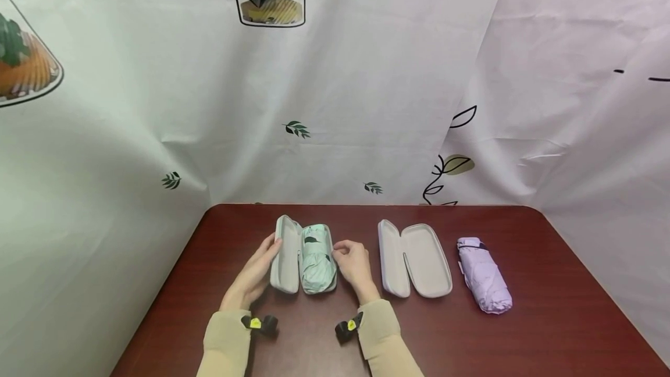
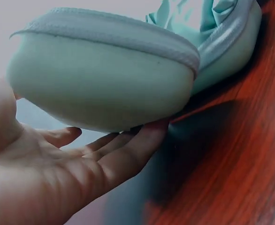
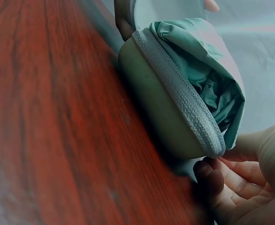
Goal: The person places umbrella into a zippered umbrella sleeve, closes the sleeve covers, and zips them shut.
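A mint-green zip case [image 1: 287, 260] lies unfolded on the table, its lid tilted up on the left. Inside its right half is a folded mint-green umbrella [image 1: 317, 260], with loose fabric bulging above the zip edge in the right wrist view. My left hand [image 1: 256, 272] holds the lid, thumb at its rim and fingers [image 2: 128, 159] along its outer shell. At the case's right side, my right hand [image 1: 355, 265] has its fingers curled and grips the rim beside the umbrella. In the right wrist view, the thumb's tip is partly hidden behind the fabric.
Right of my right hand, a second zip case [image 1: 428, 260] lies open with a pale lining and nothing inside. Farther right is a folded lilac umbrella [image 1: 484, 277]. Everything lies on a dark red wooden table [image 1: 555, 319], with a patterned white cloth [image 1: 366, 103] hanging behind.
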A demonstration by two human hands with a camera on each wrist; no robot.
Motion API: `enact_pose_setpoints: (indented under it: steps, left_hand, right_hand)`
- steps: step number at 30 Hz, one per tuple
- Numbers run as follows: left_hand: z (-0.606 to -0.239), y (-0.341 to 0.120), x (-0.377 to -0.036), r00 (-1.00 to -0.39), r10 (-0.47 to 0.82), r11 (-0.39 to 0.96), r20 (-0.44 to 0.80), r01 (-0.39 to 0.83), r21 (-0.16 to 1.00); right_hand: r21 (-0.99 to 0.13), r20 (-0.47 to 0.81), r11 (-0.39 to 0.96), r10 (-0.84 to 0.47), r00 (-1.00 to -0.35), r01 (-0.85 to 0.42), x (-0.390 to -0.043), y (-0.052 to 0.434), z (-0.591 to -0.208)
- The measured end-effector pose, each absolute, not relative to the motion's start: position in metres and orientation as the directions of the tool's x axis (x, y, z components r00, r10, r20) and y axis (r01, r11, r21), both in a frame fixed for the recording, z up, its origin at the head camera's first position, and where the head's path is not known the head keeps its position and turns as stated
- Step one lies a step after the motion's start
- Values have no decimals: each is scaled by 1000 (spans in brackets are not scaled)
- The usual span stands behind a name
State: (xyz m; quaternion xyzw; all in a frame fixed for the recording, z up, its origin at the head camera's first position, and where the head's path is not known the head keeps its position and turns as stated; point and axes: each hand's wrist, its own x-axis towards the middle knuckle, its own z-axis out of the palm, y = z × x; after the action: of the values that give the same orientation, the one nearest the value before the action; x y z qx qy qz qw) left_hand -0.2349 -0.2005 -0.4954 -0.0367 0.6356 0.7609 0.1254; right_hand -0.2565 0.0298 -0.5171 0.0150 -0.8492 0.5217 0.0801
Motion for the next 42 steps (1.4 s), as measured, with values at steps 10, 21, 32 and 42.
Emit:
enact_pose_setpoints:
  steps: [10, 21, 32, 42]
  left_hand:
    - [-485, -189, -233, -981, 122, -34, -149, -154, 987]
    - [-484, -168, -231, -994, 73, 90, -82, -75, 993]
    - [-481, -139, -229, -999, -39, 337, 4, -9, 942]
    - [-488, -123, -225, -996, -16, 484, 93, 73, 872]
  right_hand:
    - [-887, 154, 448, 64, -986, -109, -257, 29, -518]
    - [-885, 164, 450, 68, -984, -116, -256, 29, -518]
    - [-889, 147, 448, 76, -986, -98, -256, 28, -517]
    - [-883, 152, 458, 70, -986, -103, -255, 29, -517]
